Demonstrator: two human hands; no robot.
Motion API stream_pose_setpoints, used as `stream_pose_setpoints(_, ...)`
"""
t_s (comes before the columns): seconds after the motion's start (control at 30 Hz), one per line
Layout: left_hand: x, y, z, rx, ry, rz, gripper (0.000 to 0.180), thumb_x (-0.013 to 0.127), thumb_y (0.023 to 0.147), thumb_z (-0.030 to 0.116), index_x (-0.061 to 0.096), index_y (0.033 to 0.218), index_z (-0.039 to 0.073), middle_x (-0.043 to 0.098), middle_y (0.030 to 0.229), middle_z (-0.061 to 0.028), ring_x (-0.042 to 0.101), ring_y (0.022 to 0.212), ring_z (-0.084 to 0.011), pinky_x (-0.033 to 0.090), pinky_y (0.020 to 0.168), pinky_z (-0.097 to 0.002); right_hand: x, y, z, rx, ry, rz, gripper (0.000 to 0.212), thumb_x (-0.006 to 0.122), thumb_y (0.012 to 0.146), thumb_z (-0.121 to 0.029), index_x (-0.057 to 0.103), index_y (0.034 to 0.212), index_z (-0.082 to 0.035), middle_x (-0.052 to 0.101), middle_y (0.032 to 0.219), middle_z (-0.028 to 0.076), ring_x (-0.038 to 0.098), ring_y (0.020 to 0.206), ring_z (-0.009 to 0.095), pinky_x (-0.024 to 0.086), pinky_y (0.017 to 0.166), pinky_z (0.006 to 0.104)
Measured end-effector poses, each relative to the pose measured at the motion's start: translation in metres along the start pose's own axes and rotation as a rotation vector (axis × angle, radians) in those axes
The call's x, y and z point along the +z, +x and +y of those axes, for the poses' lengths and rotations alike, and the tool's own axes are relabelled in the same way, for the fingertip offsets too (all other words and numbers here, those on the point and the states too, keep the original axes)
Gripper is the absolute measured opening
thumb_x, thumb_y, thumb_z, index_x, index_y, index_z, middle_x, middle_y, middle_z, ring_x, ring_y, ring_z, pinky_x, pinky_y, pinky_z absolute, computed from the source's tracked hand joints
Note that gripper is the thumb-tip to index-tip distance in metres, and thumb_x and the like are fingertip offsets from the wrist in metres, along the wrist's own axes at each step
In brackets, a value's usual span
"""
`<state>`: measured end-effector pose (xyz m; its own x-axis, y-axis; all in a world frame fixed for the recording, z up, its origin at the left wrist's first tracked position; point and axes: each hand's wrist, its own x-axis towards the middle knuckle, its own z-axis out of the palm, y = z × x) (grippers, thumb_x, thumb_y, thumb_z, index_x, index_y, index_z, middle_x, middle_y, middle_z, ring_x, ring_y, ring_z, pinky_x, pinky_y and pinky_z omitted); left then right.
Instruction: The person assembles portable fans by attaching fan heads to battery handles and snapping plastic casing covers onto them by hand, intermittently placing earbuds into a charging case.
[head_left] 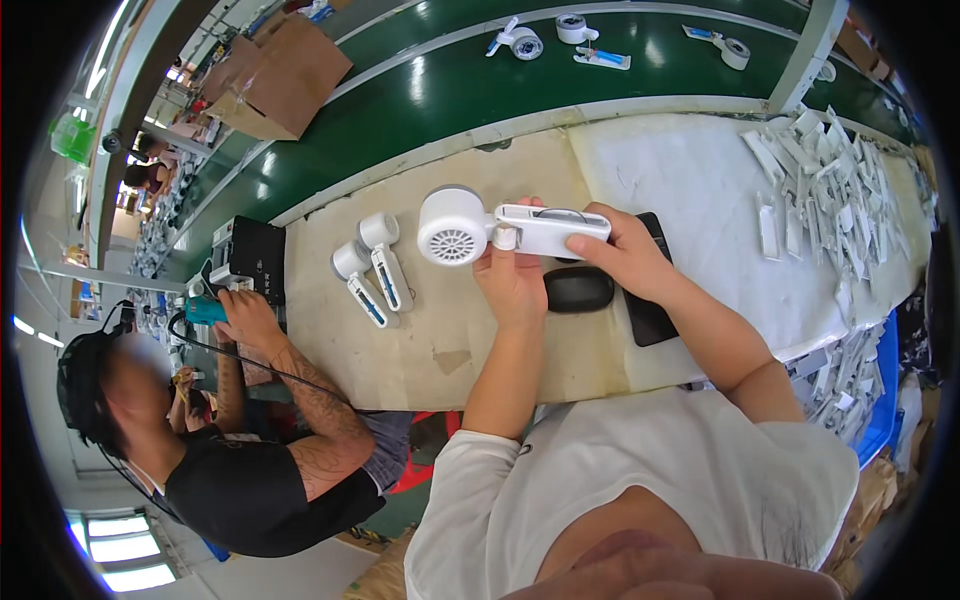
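A white handheld fan [455,228] with a round grilled head is held level above the table, its head to the left. My left hand [515,285] grips it from below at the neck, where a small white piece shows by the fingers. My right hand [630,255] is closed around the far right end of the handle, thumb on top. A dark wire shows along the handle's upper edge. Beneath my hands lie a black oval case [580,289] and a flat black slab [652,325]. Two more white fans [378,235] with open handles showing blue parts lie to the left.
Loose white plastic handle shells [820,190] are heaped at right; more fill a blue bin [885,385] below. Beyond the table, a green conveyor [400,100] carries fan parts and a cardboard box [275,80]. At left, a co-worker [250,460] holds a teal power screwdriver [205,310].
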<state>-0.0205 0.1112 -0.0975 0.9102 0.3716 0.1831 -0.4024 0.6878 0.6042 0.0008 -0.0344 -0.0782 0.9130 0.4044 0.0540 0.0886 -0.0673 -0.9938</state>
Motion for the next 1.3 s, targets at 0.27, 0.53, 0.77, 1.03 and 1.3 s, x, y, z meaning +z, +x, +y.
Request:
stream_pose_setpoints(0.27, -0.011, 0.012, 0.019, 0.015, 0.055, -0.022, 0.033, 0.063, 0.078, 0.006, 0.053, 0.108, -0.003, 0.061, 0.098, -0.0155, 0.061, 0.088, -0.0293, 0.049, 0.085, -0.0489, 0.0, 0.028, 0.014, -0.509, -0.36, -0.13, 0.034, 0.07, 0.073, -0.032, 0.054, 0.065, -0.003, 0.053, 0.061, 0.01, 0.053, 0.055, 0.024, 0.042, 0.052, 0.0329)
stream_pose_setpoints(0.53, -0.066, 0.046, 0.048, 0.141, 1.264, 0.122, 0.032, 0.06, 0.077, 0.006, 0.052, 0.108, -0.001, 0.063, 0.092, -0.0139, 0.062, 0.08, -0.0257, 0.048, 0.069, -0.0353, -0.032, 0.147, 0.059, -0.272, -0.629, -0.47, 0.026, 0.063, 0.077, -0.026, 0.064, 0.087, -0.003, 0.061, 0.088, 0.013, 0.058, 0.085, 0.029, 0.046, 0.078, 0.0363)
stream_pose_setpoints(0.77, -0.095, 0.054, 0.071, 0.327, 2.192, 0.462, 0.036, 0.057, 0.073, 0.006, 0.052, 0.108, -0.002, 0.059, 0.097, -0.0202, 0.054, 0.084, -0.04, 0.039, 0.08, -0.0485, -0.15, 0.285, 0.099, 0.062, -1.409, 0.464, 0.051, 0.057, 0.081, -0.037, 0.05, 0.123, -0.008, 0.046, 0.13, 0.013, 0.043, 0.121, 0.031, 0.037, 0.099, 0.0397)
stream_pose_setpoints(1.03, -0.079, 0.049, 0.036, -0.01, 0.966, 0.175, 0.032, 0.053, 0.085, 0.01, 0.05, 0.115, -0.002, 0.06, 0.104, -0.0143, 0.059, 0.089, -0.0237, 0.049, 0.075, -0.0349, -0.113, 0.26, 0.05, 0.354, -0.255, -0.044, 0.05, 0.069, 0.074, -0.039, 0.054, 0.104, -0.001, 0.043, 0.062, -0.002, 0.039, 0.046, 0.006, 0.03, 0.039, 0.0198)
stream_pose_setpoints(1.3, -0.019, 0.031, 0.014, -0.315, 0.076, -0.024, 0.036, 0.043, 0.095, 0.027, 0.045, 0.119, 0.0, 0.059, 0.106, -0.0137, 0.057, 0.097, -0.018, 0.049, 0.079, -0.0317, -0.002, 0.073, -0.008, -0.192, -0.44, -0.2, 0.045, 0.066, 0.077, -0.021, 0.05, 0.116, -0.005, 0.053, 0.095, 0.007, 0.058, 0.075, 0.017, 0.047, 0.059, 0.0288)
